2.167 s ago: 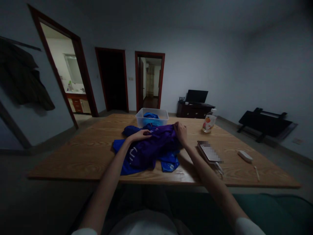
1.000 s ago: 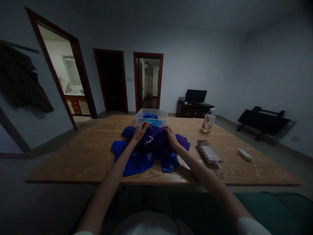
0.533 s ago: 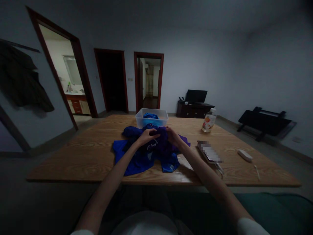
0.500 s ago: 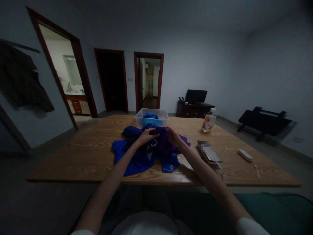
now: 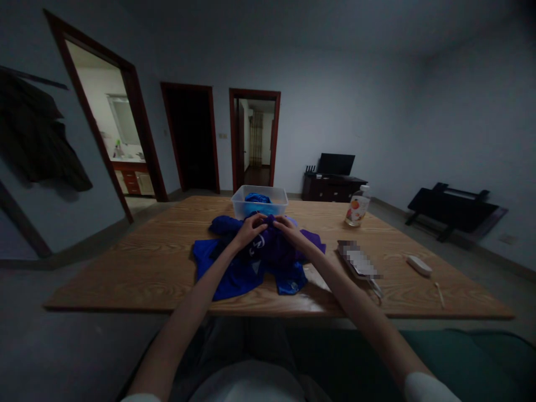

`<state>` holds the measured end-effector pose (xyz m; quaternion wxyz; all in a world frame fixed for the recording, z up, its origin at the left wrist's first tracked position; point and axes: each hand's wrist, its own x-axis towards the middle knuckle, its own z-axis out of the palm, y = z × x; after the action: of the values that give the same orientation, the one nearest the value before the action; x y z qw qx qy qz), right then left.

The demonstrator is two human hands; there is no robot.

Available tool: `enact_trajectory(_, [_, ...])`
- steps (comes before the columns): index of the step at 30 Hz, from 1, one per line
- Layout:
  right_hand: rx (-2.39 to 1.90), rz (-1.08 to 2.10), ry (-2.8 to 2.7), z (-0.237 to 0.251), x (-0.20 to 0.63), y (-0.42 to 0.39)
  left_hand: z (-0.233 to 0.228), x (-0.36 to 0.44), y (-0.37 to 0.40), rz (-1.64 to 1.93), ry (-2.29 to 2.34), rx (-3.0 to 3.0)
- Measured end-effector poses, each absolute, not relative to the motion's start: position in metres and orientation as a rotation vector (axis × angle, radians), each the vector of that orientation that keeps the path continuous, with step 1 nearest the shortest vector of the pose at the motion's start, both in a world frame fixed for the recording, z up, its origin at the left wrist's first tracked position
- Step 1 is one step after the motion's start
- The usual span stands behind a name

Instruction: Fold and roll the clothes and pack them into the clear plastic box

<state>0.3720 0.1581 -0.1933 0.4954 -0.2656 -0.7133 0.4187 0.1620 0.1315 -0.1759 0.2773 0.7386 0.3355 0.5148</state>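
Note:
A purple garment point(image 5: 280, 250) with white lettering lies bunched on top of a blue garment point(image 5: 226, 269) on the wooden table point(image 5: 159, 257). My left hand point(image 5: 250, 228) and my right hand point(image 5: 286, 228) meet at the garment's far edge, both pinching the purple cloth close together. Just beyond them stands a clear plastic tub point(image 5: 260, 201) with a blue cloth point(image 5: 257, 197) inside.
To the right on the table are a soap bottle point(image 5: 358, 206), a blurred flat device point(image 5: 359, 260), a white remote point(image 5: 419, 266) and a small stick point(image 5: 439, 291). Three doorways open in the far wall. A dark jacket point(image 5: 37, 139) hangs at the left.
The purple garment, spread wide earlier, has been gathered into a smaller bundle. My hands have come together from its two sides to its far middle edge.

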Motion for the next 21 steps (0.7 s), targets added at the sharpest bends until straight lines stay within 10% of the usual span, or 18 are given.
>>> enact_trajectory(21, [-0.616,0.89,-1.714,-0.1912,0.3665,0.1489,-0.179,0.1686,0.1285,1.34,0.888,2.043])
